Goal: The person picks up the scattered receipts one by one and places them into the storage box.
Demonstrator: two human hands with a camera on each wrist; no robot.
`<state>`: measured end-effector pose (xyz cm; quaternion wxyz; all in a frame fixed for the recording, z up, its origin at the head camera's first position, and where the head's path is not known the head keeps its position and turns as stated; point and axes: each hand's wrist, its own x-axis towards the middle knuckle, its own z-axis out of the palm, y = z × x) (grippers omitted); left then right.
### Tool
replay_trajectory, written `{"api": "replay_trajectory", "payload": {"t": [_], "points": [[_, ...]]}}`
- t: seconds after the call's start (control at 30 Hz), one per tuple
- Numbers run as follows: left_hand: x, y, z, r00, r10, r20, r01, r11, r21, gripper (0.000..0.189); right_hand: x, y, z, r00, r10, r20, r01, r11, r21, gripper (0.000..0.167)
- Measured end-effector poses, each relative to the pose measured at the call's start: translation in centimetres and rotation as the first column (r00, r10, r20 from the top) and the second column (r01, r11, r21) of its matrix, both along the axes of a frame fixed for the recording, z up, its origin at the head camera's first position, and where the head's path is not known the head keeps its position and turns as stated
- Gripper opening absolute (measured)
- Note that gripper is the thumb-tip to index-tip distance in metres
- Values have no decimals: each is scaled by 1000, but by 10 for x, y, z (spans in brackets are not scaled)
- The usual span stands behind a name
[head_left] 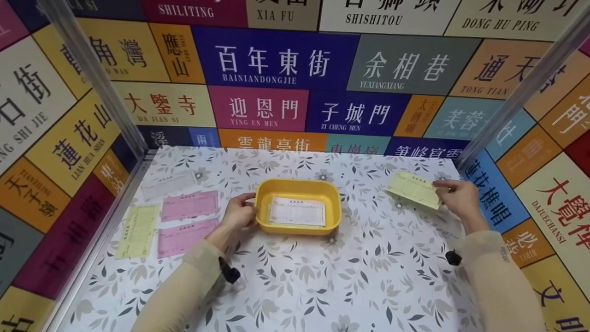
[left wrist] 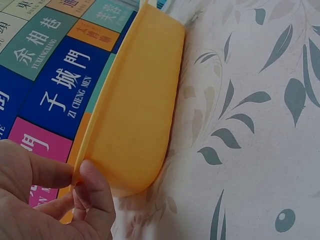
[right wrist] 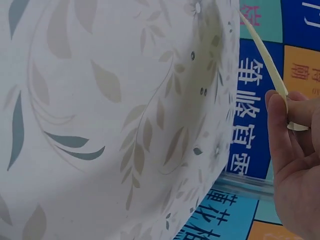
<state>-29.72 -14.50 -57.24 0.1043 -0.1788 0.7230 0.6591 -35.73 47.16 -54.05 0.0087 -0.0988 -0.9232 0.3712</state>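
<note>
A yellow plastic basin [head_left: 298,184] stands mid-table with a white printed slip [head_left: 297,212] lying inside it. My left hand [head_left: 239,210] pinches the basin's left rim between thumb and fingers; the left wrist view shows the basin [left wrist: 140,100] close up, with the hand [left wrist: 55,190] at its edge. Over to the right, a yellow printed slip [head_left: 413,190] is pinched by its right edge in my right hand [head_left: 458,200]. Seen edge-on in the right wrist view, the slip [right wrist: 265,52] rises from between the thumb and fingers of the hand [right wrist: 295,150], off the table.
Left of the basin lie two pink slips [head_left: 190,206], a white slip [head_left: 168,185] and another yellow slip [head_left: 137,232]. The table [head_left: 295,286] has a leaf-patterned cover. Panels [head_left: 276,60] printed with place names close in the back and both sides.
</note>
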Motion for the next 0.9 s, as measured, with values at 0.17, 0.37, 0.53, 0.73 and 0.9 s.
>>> {"api": "replay_trajectory", "payload": {"t": [0.17,0.37,0.53,0.73,0.9], "points": [[0,0,0,1000,1,-2,-1,1000,11,70,5,-11,5,999,17,-50,-19,999,-40,38],[-1,-1,-1,999,-5,-33,4,1000,-17,70,8,-37,12,989,66,-134,-80,991,-106,34],[-1,-2,-2,1000,-2,-21,1,999,-32,70,6,-62,22,974,118,-193,-148,977,-151,32],[0,-1,-1,1000,-13,-13,13,1000,-6,71,8,-93,34,952,162,-261,-220,952,-213,29],[0,0,2,1000,-14,13,14,1000,-8,72,10,-123,42,923,225,-314,-306,922,-239,26]]}}
